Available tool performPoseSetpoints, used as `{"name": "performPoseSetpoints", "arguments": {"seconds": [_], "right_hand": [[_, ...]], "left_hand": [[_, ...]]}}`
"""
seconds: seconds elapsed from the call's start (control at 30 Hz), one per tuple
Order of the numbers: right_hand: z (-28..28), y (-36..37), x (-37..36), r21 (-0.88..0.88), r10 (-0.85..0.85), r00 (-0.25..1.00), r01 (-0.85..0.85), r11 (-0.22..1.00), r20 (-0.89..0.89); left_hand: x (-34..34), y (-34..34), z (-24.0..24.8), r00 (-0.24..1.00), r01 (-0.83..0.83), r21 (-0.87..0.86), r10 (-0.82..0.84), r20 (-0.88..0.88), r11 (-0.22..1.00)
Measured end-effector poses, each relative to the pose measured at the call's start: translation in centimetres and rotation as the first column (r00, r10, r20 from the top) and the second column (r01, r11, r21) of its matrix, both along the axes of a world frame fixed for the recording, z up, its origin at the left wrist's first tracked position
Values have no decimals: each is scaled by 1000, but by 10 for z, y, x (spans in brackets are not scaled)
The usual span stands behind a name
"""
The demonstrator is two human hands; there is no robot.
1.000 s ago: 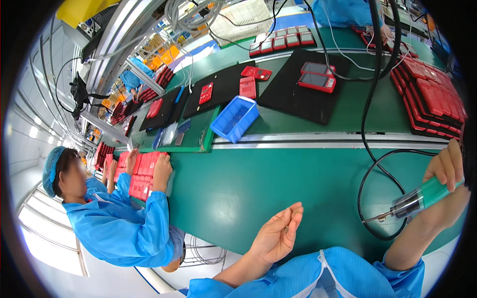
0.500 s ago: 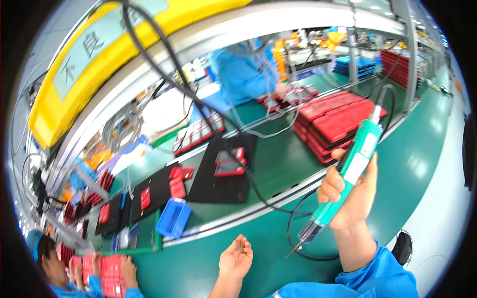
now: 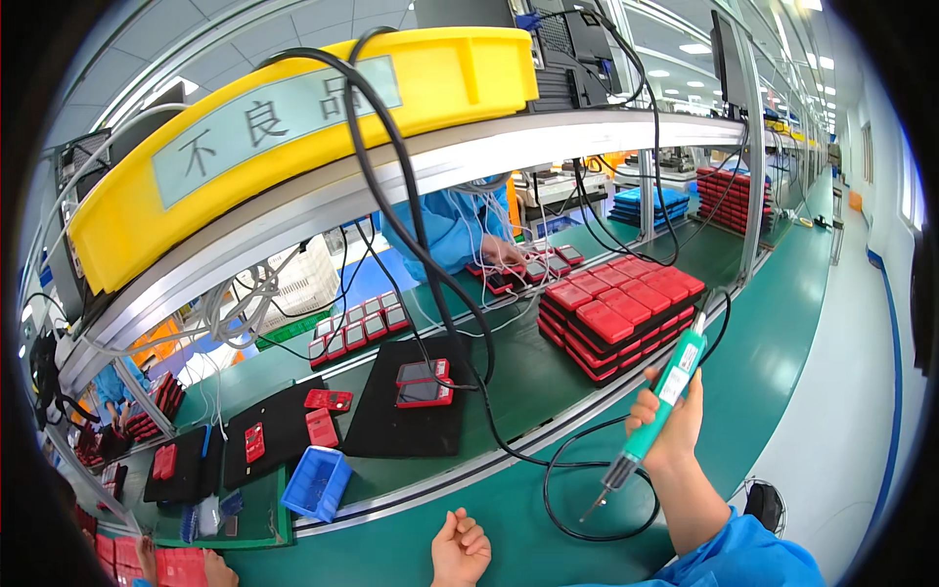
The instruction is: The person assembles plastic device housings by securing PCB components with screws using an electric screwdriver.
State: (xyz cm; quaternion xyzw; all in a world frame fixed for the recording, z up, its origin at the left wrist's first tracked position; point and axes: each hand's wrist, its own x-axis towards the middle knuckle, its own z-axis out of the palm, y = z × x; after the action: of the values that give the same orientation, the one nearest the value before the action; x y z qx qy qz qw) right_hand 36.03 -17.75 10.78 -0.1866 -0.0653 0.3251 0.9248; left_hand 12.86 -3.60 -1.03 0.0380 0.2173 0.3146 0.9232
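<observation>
My right hand is wrapped round a green electric screwdriver, its bit slanting down to the left above the green bench. The tool's black cable loops on the bench behind the bit. At the bottom centre is my left hand, fingers curled in over the palm; what lies inside is hidden. The blue bin stands to the left of that hand. Beyond it, two red handheld devices with grey screens lie on a black mat.
Stacked trays of red casings stand right of centre. A yellow bin sits on the overhead rail, with black cables hanging down. Across the line, a co-worker's hand touches devices. Another person's hands are at lower left beside red casings.
My left hand has closed; earlier its palm was up with small brownish pieces in it. The right hand with the screwdriver sits slightly lower and further left in view. The view has tilted up.
</observation>
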Motion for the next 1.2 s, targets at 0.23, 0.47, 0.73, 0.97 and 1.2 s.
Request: {"name": "performPoseSetpoints", "arguments": {"seconds": [0.23, 0.47, 0.73, 0.97, 1.2], "right_hand": [[-107, -28, 86, -98, -218, 911, 196, 976, -350], [-140, -12, 85, -351, -334, 942, 323, 879, 31], [-129, -16, 74, -448, -348, 908, 418, 790, 234], [-130, -27, 71, -436, -336, 925, 379, 816, 175], [-143, 1, 82, -433, -323, 920, 389, 813, 220]], "left_hand": [[-2, 0, -2, 996, 86, -5, -86, 21, 996], [-3, 18, -42, 791, 260, 336, -400, 463, 905], [0, 12, -38, 976, 64, 218, -107, 190, 974], [-5, 16, -37, 818, 268, 129, -296, 493, 955], [-20, 46, -36, 970, -235, 242, 211, 120, 941]]}}
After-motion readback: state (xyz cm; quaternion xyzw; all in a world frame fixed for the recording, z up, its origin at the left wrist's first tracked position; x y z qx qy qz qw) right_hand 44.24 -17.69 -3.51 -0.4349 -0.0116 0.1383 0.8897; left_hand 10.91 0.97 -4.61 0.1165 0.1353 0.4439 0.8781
